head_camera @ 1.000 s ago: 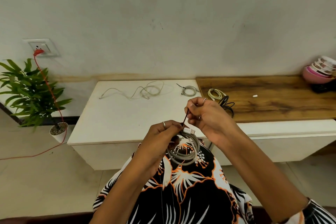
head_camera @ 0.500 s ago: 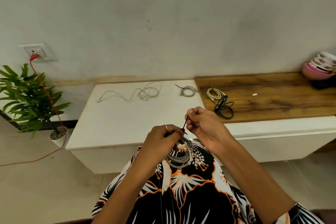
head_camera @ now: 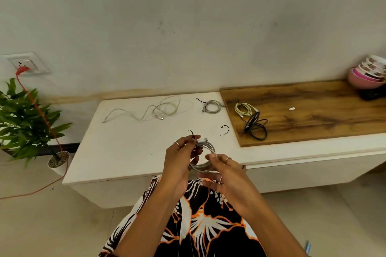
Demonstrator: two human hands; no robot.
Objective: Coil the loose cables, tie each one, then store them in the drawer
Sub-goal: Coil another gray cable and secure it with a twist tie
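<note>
1. Head view: a coiled white cable [head_camera: 205, 157] is held over the front edge of the white counter [head_camera: 129, 148], near the centre of the frame.
2. The coil is pinched at its 11 o'clock side, near the plug, by the left hand [head_camera: 181, 162]; the grip is closed on the cable, and a black tie [head_camera: 191, 132] sticks up from the fingers.
3. The coil's 3 o'clock side is touched by the fingertips of the right hand [head_camera: 227, 175]; its grip is loose, with the fingers spread.
4. A loose white cable [head_camera: 154, 110] is spread on the counter at 11 o'clock from the hands.
5. A tied grey coil [head_camera: 212, 106] is seen at 12 o'clock, and a spare black tie [head_camera: 225, 130] lies at 1 o'clock.
6. On the wooden board [head_camera: 313, 115], at 2 o'clock, a cream coil [head_camera: 243, 109] and a black cable [head_camera: 255, 126] lie touching each other.
</note>
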